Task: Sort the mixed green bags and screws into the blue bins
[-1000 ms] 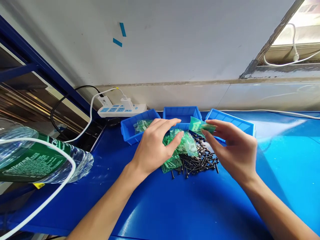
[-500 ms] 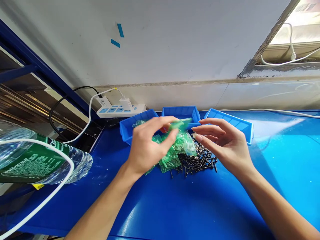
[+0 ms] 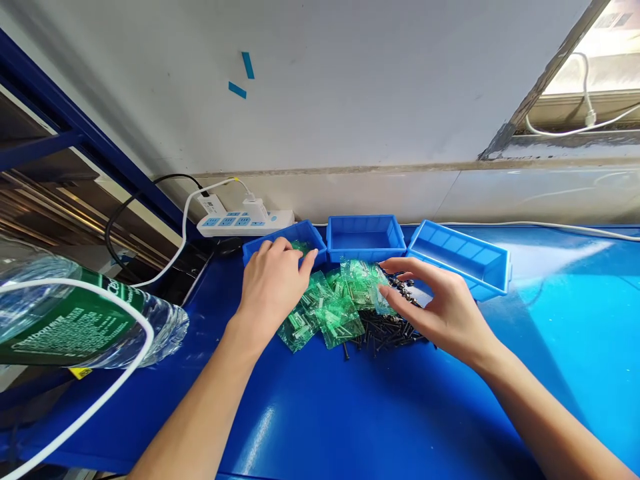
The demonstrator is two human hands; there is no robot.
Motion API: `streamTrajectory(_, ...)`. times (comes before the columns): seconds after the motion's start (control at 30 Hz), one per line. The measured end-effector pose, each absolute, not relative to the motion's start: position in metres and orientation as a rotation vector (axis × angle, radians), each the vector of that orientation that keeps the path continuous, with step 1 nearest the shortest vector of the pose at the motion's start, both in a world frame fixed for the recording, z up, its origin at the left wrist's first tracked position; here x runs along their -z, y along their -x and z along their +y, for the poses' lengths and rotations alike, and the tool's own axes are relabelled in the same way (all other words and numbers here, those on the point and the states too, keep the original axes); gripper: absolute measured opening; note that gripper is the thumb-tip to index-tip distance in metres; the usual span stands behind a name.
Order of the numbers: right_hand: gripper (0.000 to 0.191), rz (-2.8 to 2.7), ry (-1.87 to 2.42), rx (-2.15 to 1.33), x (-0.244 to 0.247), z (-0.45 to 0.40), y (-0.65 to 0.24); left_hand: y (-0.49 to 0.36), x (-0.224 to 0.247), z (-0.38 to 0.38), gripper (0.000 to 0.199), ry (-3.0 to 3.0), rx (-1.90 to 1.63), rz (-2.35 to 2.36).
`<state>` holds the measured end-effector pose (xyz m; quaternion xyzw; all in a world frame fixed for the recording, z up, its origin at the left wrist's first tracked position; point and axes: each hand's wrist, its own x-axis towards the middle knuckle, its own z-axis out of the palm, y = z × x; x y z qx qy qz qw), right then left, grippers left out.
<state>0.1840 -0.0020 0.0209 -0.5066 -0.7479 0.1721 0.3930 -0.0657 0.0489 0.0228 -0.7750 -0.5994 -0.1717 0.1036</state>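
My left hand (image 3: 275, 283) is over the left blue bin (image 3: 320, 233), thumb apart from the fingers. A bit of green packet (image 3: 300, 247) shows in the bin beside the thumb; the fingertips are partly hidden. My right hand (image 3: 443, 303) has its thumb and fingers on the right edge of a clear green plastic packet (image 3: 361, 275) at the top of the pile. More green packets (image 3: 340, 320) with small light-coloured parts inside lie to its left. Loose black screws (image 3: 385, 333) are heaped under and beside the packets.
A middle blue bin (image 3: 367, 253) and a right blue bin (image 3: 460, 257) stand behind the pile on the blue table (image 3: 350, 413). At the back left is a power strip (image 3: 245, 223) with plugs. A water bottle (image 3: 75, 313) and a white cable (image 3: 145, 333) occupy the left side.
My left hand has moved left with a green packet, from above the pile to the left bin. The right hand has come down slightly onto another packet.
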Motion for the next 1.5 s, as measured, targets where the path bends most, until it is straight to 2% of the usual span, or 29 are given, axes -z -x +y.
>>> streamTrajectory(0.17, 0.039, -2.063, 1.265, -0.489, -0.020, -0.003, -0.184, 0.055, -0.026, 0.045, 0.028, 2.311, 0.642, -1.751)
streamTrajectory(0.37, 0.041, -2.048, 1.258, -0.531, -0.017, -0.002, -0.184, 0.045, -0.027, 0.040, 0.022, 2.360, 0.786, -1.667)
streamTrajectory(0.6, 0.041, -1.738, 1.306, -0.745, -0.008, 0.005, -0.190, 0.044, -0.028, 0.037, 0.020, 2.363, 0.825, -1.612)
streamTrajectory(0.77, 0.042, -1.676, 1.261, -0.897, -0.021, 0.005, -0.191, 0.041, -0.028, 0.037, 0.020, 2.374, 0.935, -1.517)
streamTrajectory(1.03, 0.031, -1.484, 1.103, -0.961, -0.033, 0.003, -0.198, 0.029, -0.035, 0.026, 0.015, 2.738, 1.496, -1.210)
streamTrajectory(1.23, 0.027, -1.396, 0.974, -1.051, -0.024, 0.002, -0.194, 0.016, -0.035, 0.017, 0.011, 2.923, 1.725, -1.250)
streamTrajectory(1.37, 0.026, -1.424, 0.962, -1.095, -0.023, 0.001, -0.191, 0.018, -0.036, 0.019, 0.006, 2.845, 1.752, -1.225)
streamTrajectory(1.5, 0.023, -1.495, 1.035, -0.995, -0.024, 0.002, -0.190, 0.037, -0.039, 0.030, 0.008, 2.483, 1.511, -1.141)
